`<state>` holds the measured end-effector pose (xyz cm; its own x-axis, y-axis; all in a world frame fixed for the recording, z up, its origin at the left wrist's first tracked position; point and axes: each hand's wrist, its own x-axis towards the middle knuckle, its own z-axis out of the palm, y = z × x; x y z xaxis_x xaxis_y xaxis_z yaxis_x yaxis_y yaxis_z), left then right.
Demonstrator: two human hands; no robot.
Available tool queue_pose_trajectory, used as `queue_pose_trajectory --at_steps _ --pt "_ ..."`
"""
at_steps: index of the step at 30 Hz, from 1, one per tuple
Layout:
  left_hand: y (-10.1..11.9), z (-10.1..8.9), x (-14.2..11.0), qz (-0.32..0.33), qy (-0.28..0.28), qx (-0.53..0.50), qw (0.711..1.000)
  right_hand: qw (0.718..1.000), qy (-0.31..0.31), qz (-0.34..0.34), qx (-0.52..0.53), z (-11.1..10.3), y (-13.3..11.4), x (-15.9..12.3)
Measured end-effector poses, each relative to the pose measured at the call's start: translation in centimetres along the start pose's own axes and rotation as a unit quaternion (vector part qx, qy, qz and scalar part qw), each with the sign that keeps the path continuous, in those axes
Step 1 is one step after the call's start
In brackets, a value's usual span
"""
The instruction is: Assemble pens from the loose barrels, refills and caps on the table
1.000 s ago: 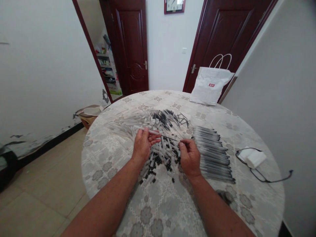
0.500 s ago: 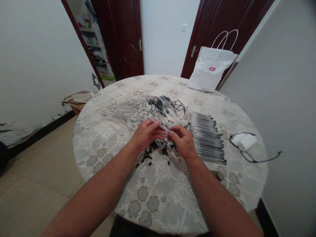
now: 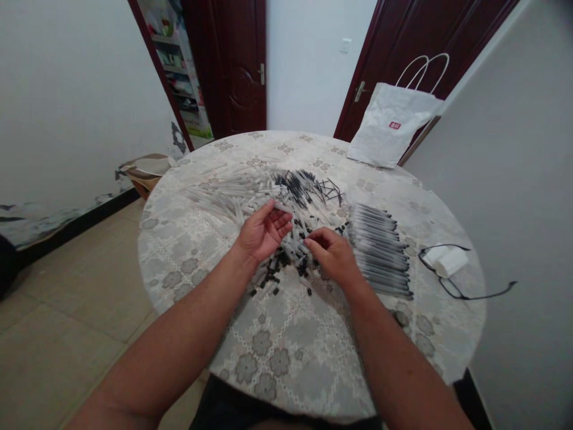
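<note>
My left hand [image 3: 263, 234] is turned palm up, thumb and fingers closed on a translucent pen barrel [image 3: 283, 208]. To its right, my right hand [image 3: 333, 255] has thumb and forefinger brought together above a heap of clear pen caps [image 3: 293, 246] with black ends. Whatever its fingertips hold is too small to make out. Many loose whitish pen barrels [image 3: 224, 194] lie in a pile beyond my left hand. Dark thin pen refills [image 3: 295, 184] are bunched behind both hands. Right of my right hand, several pens [image 3: 380, 251] lie side by side in a neat row.
A patterned cloth covers the round table [image 3: 264, 358]. Black-framed glasses [image 3: 452, 292] rest by a white roll [image 3: 451, 261] at the right. A white paper bag [image 3: 389, 125] stands at the far right edge. Behind are dark red doors [image 3: 228, 65]; walls flank both sides.
My hands have moved apart: the left has turned palm up with the barrel, and the right has come off the barrel toward the caps. The view has shifted slightly.
</note>
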<state>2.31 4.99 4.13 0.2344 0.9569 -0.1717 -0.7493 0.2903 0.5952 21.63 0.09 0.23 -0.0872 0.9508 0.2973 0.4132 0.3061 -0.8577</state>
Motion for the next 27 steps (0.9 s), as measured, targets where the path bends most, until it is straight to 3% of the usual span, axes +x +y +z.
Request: queue_pose_trajectory --at_steps 3,6,15,23,27 --pt "0.6 -0.4 0.8 0.033 0.038 -0.034 0.998 0.974 -0.081 -0.054 -0.206 0.0 -0.3 -0.2" --pt "0.6 -0.7 1.2 0.043 0.033 -0.038 0.998 0.941 -0.164 -0.05 -0.293 -0.1 -1.0 -0.7" --pt "0.3 -0.5 0.8 0.043 0.007 -0.026 0.999 0.903 -0.256 -0.073 -0.337 -0.3 -3.1 -1.5" --pt "-0.1 -0.6 0.8 0.05 -0.007 -0.005 0.999 0.863 -0.309 -0.103 -0.386 2.4 -4.8 -2.5" --pt "-0.3 -0.8 0.9 0.055 -0.003 0.01 0.998 0.846 -0.298 -0.107 -0.428 4.0 -5.2 -3.0"
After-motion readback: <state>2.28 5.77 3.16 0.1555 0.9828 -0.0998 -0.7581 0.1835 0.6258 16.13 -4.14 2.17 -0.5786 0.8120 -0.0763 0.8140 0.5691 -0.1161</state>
